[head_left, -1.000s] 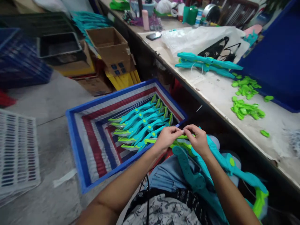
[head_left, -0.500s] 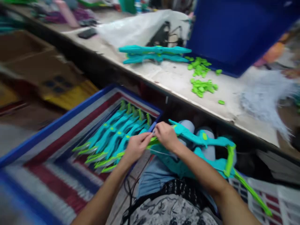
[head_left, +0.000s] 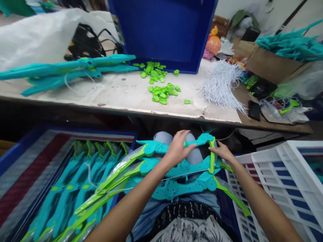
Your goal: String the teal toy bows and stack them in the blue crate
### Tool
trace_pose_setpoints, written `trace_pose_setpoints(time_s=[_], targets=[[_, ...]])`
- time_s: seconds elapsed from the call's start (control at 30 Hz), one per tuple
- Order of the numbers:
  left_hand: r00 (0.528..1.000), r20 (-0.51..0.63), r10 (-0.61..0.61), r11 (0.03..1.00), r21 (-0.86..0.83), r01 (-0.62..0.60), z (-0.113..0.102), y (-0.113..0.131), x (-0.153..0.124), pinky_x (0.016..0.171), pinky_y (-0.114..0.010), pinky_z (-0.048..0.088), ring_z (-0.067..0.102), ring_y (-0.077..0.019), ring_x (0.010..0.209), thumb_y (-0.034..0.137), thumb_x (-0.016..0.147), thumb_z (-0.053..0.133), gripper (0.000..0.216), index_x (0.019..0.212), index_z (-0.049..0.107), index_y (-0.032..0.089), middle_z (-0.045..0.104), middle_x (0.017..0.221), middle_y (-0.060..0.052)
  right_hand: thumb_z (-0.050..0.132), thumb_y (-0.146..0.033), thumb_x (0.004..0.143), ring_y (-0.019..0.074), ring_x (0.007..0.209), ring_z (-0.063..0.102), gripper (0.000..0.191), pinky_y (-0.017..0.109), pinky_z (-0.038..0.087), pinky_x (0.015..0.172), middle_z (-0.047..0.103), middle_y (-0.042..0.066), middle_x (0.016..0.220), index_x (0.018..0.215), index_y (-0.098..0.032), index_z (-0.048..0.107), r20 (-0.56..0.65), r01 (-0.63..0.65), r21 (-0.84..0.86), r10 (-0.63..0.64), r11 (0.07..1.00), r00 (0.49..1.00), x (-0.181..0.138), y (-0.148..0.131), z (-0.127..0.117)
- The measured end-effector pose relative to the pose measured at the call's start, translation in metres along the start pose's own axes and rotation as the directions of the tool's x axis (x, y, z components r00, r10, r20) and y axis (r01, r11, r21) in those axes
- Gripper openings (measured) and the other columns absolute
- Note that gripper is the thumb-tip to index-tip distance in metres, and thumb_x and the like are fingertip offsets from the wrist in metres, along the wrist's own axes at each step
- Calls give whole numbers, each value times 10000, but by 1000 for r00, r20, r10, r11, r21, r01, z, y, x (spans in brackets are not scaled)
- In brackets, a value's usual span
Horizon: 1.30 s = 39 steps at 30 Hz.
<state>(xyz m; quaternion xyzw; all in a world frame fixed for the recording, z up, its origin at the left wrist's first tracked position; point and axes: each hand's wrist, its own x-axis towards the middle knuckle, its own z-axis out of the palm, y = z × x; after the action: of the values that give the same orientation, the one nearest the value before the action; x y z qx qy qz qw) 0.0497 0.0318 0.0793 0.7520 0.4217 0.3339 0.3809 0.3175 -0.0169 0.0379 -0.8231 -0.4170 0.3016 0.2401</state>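
Note:
Across my lap lie teal plastic toy bows with lime-green limbs, stacked with one another, and a thin white cord runs over them. My left hand is over the top teal bar, fingers and thumb apart. At the right end, my right hand has its thumb and fingers around a folded lime limb. Left of my legs, a blue-rimmed crate with a striped lining holds several more teal and lime bows in a row.
On the bench lie lime plastic pieces, a bundle of white cords and teal bows. A blue bin stands behind. A white slatted crate is at my right; a carton holds teal parts.
My view has swung right. My hands, which were together pinching at the bows' left end, are now apart; the right one has moved to the lime limb at the right end.

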Motion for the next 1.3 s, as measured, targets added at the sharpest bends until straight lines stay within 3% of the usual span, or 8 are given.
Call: trace_pose_setpoints(time_s=[0.13,0.27,0.4,0.6,0.73,0.83,0.93,1.3], targets=[[946,256,-199,953,-174,248,76,2,63,985,-400,411,514,-329,1204,435,748,677,673,1278,513,53,552,1284,-236,701,-187,631,176,619,656,541,292,534,589,672,-4,721,1153,-145,563,91,-114,429,82,896,992,-23,-3,-4],[793,574,-202,816,-349,461,96,4,90,794,-311,493,646,-256,942,460,704,713,516,1071,660,101,697,1042,-142,665,-152,622,150,480,612,756,286,525,484,648,-62,663,1336,-189,418,170,-222,613,148,759,974,-48,-12,-31],[551,829,-93,692,-344,634,94,10,87,670,-277,499,656,-196,754,484,612,777,481,963,705,163,727,866,-64,675,-197,647,111,375,517,810,210,418,356,620,-71,563,1399,-167,377,256,-239,466,129,852,958,-69,-13,-67],[397,917,-45,649,-275,709,88,28,70,480,-192,387,592,-127,566,387,491,856,475,889,705,176,705,758,-24,712,-239,639,99,294,462,667,183,333,295,577,-82,471,1275,-139,538,315,-114,65,88,991,945,-86,-25,-96],[407,912,-61,493,-327,806,83,46,53,562,-230,458,602,-131,589,492,543,820,445,797,703,146,701,738,-46,684,-247,654,119,361,522,561,210,390,355,675,-21,612,1201,-146,614,287,-10,-107,40,994,957,-103,-32,-104],[326,944,-41,437,-277,856,71,63,32,635,-276,504,632,-160,647,498,544,823,466,824,705,144,712,796,-68,676,-223,651,153,580,632,516,238,494,539,734,32,861,1164,-169,651,271,175,-164,-126,971,954,-124,-38,-111],[291,956,-48,465,-236,853,52,80,4,609,-275,498,621,-160,638,468,559,825,463,872,694,153,704,808,-64,643,-167,661,138,610,627,472,213,483,574,731,2,830,1130,-210,673,340,294,-224,-209,929,917,-151,-44,-118],[449,893,-31,575,-351,739,39,112,-51,606,-234,445,568,-138,681,441,695,741,339,877,664,165,654,799,-27,649,-127,618,109,484,540,468,193,439,474,578,-47,594,1053,-289,707,418,305,-265,-176,915,891,-203,-51,-139]])
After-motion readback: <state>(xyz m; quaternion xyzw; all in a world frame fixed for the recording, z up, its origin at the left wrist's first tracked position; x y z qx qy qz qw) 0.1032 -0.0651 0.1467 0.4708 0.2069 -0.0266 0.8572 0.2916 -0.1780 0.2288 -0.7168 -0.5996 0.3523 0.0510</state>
